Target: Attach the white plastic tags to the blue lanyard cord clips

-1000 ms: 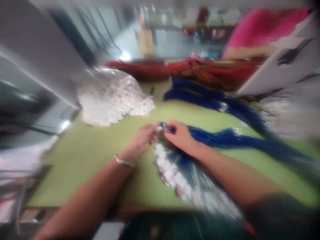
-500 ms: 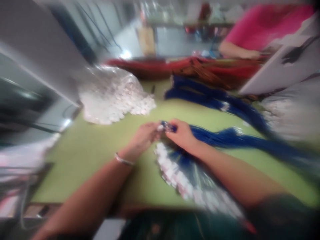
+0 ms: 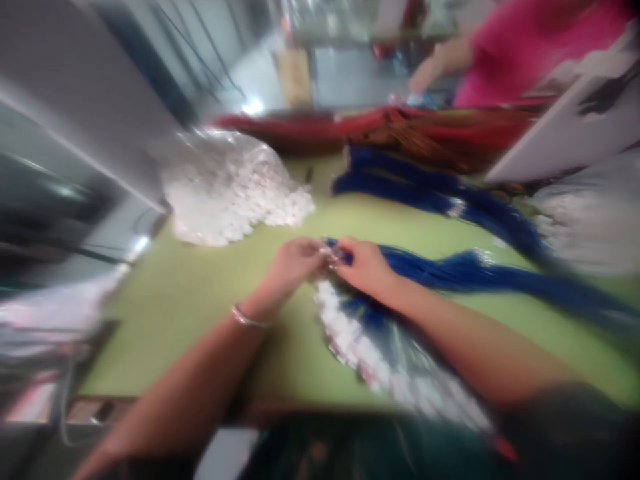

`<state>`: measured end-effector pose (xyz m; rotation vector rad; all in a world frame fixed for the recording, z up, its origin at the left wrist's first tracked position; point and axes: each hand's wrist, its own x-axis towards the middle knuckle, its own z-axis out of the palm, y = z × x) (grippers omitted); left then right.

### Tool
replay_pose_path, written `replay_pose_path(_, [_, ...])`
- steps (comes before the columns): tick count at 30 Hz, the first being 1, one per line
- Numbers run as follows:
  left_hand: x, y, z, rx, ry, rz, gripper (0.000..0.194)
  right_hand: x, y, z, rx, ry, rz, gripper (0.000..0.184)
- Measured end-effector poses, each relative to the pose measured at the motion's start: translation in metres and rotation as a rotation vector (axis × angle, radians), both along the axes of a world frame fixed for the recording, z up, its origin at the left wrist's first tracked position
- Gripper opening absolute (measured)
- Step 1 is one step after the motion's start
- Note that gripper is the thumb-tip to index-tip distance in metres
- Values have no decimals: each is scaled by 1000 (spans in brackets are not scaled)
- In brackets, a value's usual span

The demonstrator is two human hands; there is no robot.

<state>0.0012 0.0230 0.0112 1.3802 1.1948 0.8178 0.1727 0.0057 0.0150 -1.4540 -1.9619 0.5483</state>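
Over one green table (image 3: 200, 313), left grip (image 3: 294, 263) pinched on one white piece (image 3: 327, 251), right grip (image 3: 367, 267) clamped on several blue wires (image 3: 345, 255).

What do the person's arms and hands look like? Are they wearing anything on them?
Both the left hand and the right hand are bare, with no gloves. A thin, shiny, silvery bracelet goes around the left wrist. The right arm has a dark sleeve higher up, with the forearm uncovered. It's too blurry to see any small markings.
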Motion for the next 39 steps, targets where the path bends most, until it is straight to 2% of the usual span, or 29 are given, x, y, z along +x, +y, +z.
replay_pose_path(5, [2, -1, -2, -50, -82, -1, 25, 3, 2, 1, 2, 114, 30, 11])
replay_pose_path(11, [3, -1, -9, -126, -201, 6, 25, 9, 6, 1, -112, 154, 27, 9])
replay_pose_path(16, [7, -3, -11, -81, -122, -18, 20, 10, 6, 5, -171, 200, 123, 8])
replay_pose_path(20, [6, -2, -3, 33, 22, -41, 20, 13, 11, 8, -300, 274, 86, 18])
replay_pose_path(23, [6, -8, 6, 147, 229, -179, 16, 14, 18, 7, -327, 285, 22, 27])
replay_pose_path(26, [14, -23, 13, 251, 372, -468, 12, 14, 25, 2, -294, 246, -8, 33])
replay_pose_path(30, [23, -36, 20, 296, 417, -708, 16, 16, 31, -4, -348, 311, -68, 30])
replay_pose_path(32, [14, -29, 22, 275, 379, -737, 20, 17, 31, -7, -322, 369, -51, 25])
replay_pose_path(33, [4, -20, 22, 275, 377, -688, 23, 17, 30, -9, -290, 397, -31, 25])
replay_pose_path(34, [-8, -8, 23, 291, 393, -586, 26, 17, 28, -10, -257, 424, -14, 27])
replay_pose_path(36, [-36, 22, 22, 371, 600, -122, 29, 16, 25, -10, -244, 471, -4, 34])
replay_pose_path(37, [-50, 41, 21, 439, 722, 69, 30, 15, 23, -10, -259, 496, -9, 36])
replay_pose_path(38, [-62, 60, 20, 504, 808, 204, 30, 15, 21, -9, -283, 521, -9, 37])
replay_pose_path(39, [-72, 80, 19, 546, 867, 210, 30, 15, 20, -8, -301, 546, -2, 37])
